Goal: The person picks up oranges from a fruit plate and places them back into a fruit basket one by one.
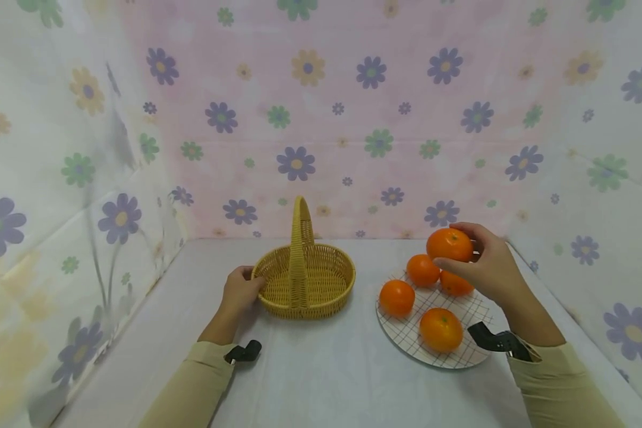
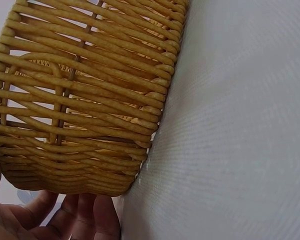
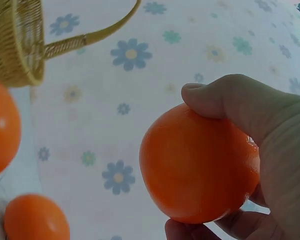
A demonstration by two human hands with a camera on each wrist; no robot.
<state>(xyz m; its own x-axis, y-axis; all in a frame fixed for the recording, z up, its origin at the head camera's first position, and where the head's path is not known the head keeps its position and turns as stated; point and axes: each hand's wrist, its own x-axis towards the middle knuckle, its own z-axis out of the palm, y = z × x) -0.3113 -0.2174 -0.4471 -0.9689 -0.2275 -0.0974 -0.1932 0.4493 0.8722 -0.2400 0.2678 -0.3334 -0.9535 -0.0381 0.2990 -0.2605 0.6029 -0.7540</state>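
no text, label, brand, number or sign can be read on anything in the head view, the left wrist view or the right wrist view.

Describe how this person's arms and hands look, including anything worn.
The left sleeve and right sleeve are plain, creased, pale khaki. Each wrist carries a small black device, left and right. The left hand and right hand wear no gloves.
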